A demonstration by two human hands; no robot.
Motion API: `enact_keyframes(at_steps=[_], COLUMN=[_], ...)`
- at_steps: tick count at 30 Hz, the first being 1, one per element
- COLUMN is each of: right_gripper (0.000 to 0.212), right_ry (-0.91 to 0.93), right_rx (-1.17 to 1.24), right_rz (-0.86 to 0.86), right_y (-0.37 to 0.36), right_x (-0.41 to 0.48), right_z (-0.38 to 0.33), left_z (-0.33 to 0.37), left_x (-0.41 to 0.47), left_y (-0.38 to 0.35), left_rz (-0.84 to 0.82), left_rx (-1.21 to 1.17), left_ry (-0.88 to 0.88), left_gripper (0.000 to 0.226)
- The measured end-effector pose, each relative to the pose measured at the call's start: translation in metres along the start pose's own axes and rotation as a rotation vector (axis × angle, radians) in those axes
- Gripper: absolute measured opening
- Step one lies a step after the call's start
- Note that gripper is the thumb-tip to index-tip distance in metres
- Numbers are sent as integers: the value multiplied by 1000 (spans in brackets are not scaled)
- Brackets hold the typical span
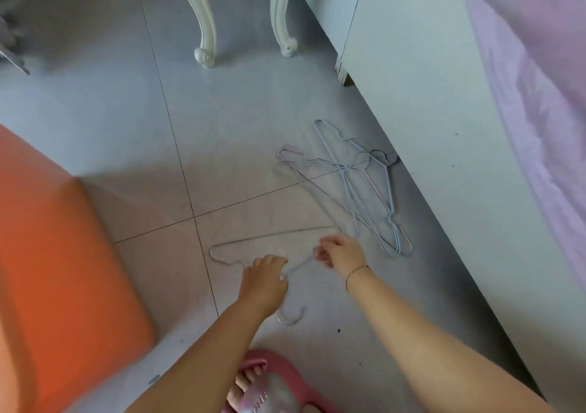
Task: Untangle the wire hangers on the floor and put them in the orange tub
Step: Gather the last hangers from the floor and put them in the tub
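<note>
At lower centre my left hand (264,281) curls its fingers round one pale wire hanger (272,237), my right hand (341,251) pinches its arm, the tangled pile (358,184) lies on the floor (126,111) at centre right, the orange tub (63,254) at left.

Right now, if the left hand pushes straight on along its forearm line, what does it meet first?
Beyond the white hanger that the left hand grips, most likely the tangled hanger pile. Only bare floor tile lies between. The hand's height above the floor is unclear.
</note>
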State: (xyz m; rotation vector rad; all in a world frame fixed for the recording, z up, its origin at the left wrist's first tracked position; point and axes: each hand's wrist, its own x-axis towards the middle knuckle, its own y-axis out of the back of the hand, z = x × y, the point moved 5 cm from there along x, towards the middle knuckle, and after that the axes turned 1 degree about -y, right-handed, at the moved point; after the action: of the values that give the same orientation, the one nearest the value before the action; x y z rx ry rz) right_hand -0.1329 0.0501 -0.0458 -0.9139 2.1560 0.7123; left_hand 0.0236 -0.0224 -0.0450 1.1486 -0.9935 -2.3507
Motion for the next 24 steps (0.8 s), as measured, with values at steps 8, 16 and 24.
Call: enact_keyframes(at_steps=[8, 16, 24], right_gripper=[61, 17, 31], right_ry=[165, 151, 247], right_rx=[-602, -731, -711], right_rz=[322, 456, 391], right_y=[84, 73, 60], right_x=[85, 90, 78], right_z=[-73, -43, -37], left_z=[-34, -42, -57], left_x=[20, 15, -4], left_y=[-5, -12, 22], left_rz=[139, 155, 261], left_rx=[298, 322, -99], left_ry=[-47, -153, 75], left_gripper=[42, 11, 14])
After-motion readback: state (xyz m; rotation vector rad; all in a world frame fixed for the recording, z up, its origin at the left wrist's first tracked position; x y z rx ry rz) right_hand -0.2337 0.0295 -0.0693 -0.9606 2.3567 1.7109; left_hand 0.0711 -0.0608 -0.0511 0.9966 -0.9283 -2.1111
